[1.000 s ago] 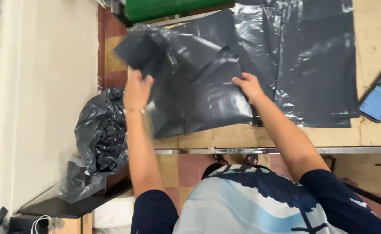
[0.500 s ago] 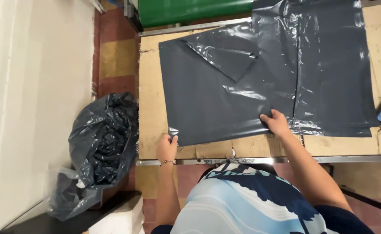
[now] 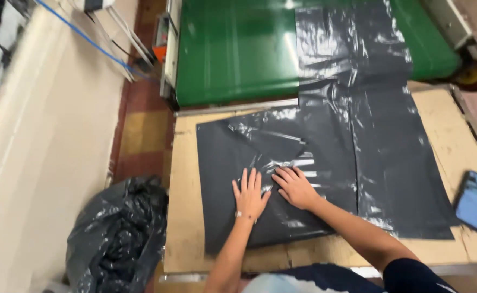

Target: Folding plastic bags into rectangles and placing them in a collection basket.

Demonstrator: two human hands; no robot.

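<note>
The left hand (image 3: 251, 194) lay flat with fingers spread, palm down on a dark grey plastic bag (image 3: 233, 179) near the centre of the frame, gripping nothing; a thin band showed at its wrist. Just beside it, the right hand (image 3: 296, 188) was also open and pressed flat on the same bag, fingers fanned toward the upper left. The bag was spread over the left half of a pale wooden desk (image 3: 183, 217), with one corner folded over above the hands. To the right, a longer grey plastic sheet (image 3: 390, 157) overlapped the bag and ran up onto a green conveyor belt (image 3: 233, 49) at the top of the frame, where its far end was cut off. A phone (image 3: 476, 199) rested at the desk's right edge. At the lower left, a bulging black rubbish bag (image 3: 116, 239) sat on the tiled floor (image 3: 140, 135), partly cut off by the bottom edge. The person's body was barely visible at the bottom. What stood in the upper right corner was too blurred to make out.
</note>
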